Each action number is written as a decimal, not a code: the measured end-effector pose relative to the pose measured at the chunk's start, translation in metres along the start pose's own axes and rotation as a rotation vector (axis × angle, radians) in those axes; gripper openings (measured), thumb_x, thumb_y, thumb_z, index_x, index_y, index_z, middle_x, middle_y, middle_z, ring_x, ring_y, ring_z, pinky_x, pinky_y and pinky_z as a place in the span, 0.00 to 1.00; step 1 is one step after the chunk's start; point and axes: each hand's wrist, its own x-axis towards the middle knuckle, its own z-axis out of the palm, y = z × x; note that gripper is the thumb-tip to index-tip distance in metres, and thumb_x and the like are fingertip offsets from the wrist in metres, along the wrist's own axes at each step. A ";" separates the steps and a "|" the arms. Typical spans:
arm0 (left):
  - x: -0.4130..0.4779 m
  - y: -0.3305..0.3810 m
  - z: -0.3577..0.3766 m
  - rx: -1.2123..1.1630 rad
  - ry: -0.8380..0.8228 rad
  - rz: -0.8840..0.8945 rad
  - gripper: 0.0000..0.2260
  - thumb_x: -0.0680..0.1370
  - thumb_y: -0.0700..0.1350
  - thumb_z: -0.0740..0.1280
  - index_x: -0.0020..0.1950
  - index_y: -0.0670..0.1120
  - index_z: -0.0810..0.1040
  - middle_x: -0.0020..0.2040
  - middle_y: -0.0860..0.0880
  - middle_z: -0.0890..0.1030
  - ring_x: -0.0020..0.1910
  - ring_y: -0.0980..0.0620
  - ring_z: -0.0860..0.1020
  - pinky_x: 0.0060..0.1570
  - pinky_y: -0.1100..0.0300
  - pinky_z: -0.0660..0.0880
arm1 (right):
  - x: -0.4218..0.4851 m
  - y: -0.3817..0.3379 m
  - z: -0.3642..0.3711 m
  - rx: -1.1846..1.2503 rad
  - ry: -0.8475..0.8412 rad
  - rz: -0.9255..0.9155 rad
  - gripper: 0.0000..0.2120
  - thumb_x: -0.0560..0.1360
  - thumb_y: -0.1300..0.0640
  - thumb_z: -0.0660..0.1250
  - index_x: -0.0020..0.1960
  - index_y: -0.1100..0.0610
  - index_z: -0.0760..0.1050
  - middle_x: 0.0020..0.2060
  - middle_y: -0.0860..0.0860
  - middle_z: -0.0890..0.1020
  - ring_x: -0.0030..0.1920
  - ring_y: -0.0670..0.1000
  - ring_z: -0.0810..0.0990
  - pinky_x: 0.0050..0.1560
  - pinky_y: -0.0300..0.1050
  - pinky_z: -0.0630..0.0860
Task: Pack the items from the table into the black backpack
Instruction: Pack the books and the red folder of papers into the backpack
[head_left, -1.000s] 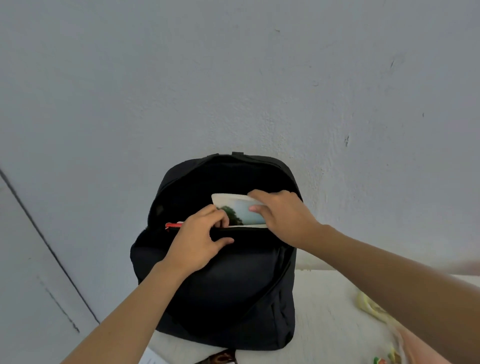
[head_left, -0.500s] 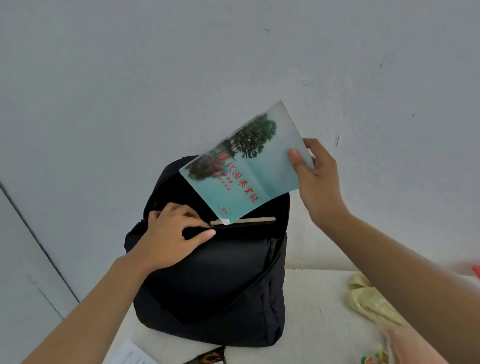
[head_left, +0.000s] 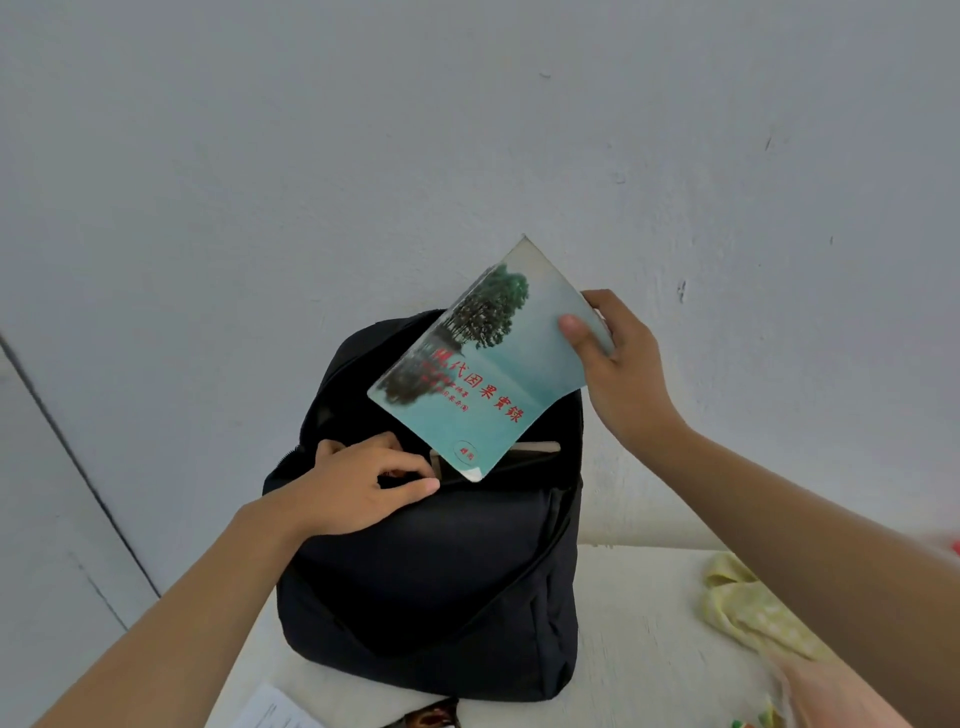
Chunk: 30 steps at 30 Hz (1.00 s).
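Paperback book (head_left: 488, 374) with a teal cover, a dark tree and red characters hangs tilted over the black fabric backpack (head_left: 431, 597). Its lowest corner is just at the open mouth and the rest is well above. The right hand (head_left: 618, 374) pinches its upper right edge, thumb on the cover and fingers behind. The left hand (head_left: 358, 488) curls its fingers over the front lip of the opening, thumb outside. A flat tan edge (head_left: 535, 448) stands inside, just behind that corner. Going in corner-first, the book could snag on that edge or on the lip and bend its soft cover; a one-edge pinch gives little hold against twist. The backpack stands upright on a white table (head_left: 639, 649), with a yellow-green spotted cloth (head_left: 748, 613) to its right and a printed paper sheet (head_left: 275, 712) near its base.
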 end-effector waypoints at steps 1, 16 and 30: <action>-0.001 0.000 0.000 -0.016 -0.005 -0.004 0.07 0.80 0.65 0.61 0.52 0.70 0.79 0.54 0.61 0.75 0.59 0.64 0.71 0.70 0.50 0.51 | 0.000 0.001 0.005 0.000 0.007 0.021 0.07 0.82 0.52 0.64 0.57 0.54 0.75 0.46 0.46 0.83 0.44 0.42 0.83 0.42 0.41 0.80; 0.005 -0.008 -0.005 -0.024 0.026 -0.042 0.29 0.71 0.79 0.50 0.56 0.65 0.79 0.52 0.62 0.80 0.54 0.62 0.75 0.69 0.46 0.62 | 0.019 0.007 -0.014 -0.300 -0.362 0.009 0.06 0.80 0.53 0.68 0.57 0.50 0.79 0.47 0.48 0.83 0.44 0.43 0.80 0.44 0.34 0.74; 0.018 -0.012 -0.015 -0.034 -0.078 -0.125 0.09 0.82 0.63 0.61 0.59 0.64 0.75 0.50 0.59 0.80 0.51 0.57 0.77 0.60 0.53 0.72 | -0.006 0.051 0.047 -0.828 -0.733 0.196 0.14 0.81 0.49 0.63 0.62 0.54 0.78 0.52 0.54 0.81 0.52 0.55 0.79 0.52 0.48 0.77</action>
